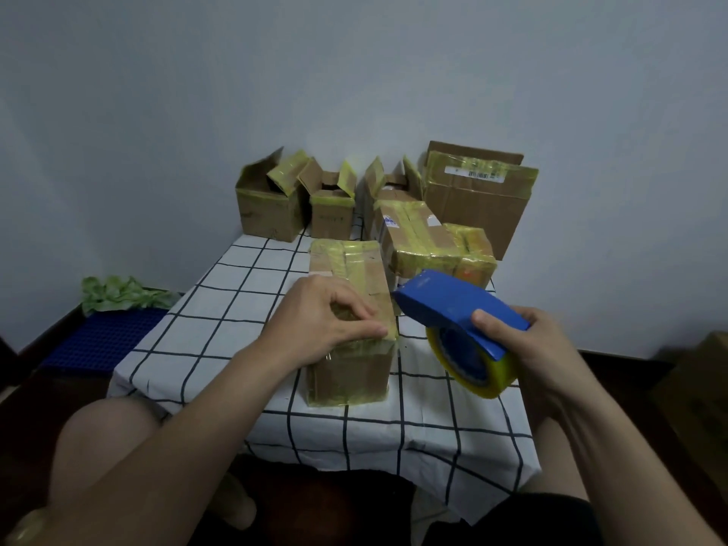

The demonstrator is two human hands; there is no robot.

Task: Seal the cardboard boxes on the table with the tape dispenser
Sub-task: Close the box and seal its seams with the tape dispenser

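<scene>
Since the box [351,373] would probably slide, left hand [320,318] clamps its top edge; right hand [540,348] grips the tape dispenser [453,304] just beside it.

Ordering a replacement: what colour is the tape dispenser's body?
Blue, holding yellowish tape; tape dispenser, head view.

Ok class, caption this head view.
Left hand rests on a taped box while right hand holds the blue tape dispenser.

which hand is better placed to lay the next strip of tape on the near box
Right. The right hand already grips the tape dispenser, its front end pointing at the near box. The left hand rests on that box's top, fingers curled, steadying it.
</scene>
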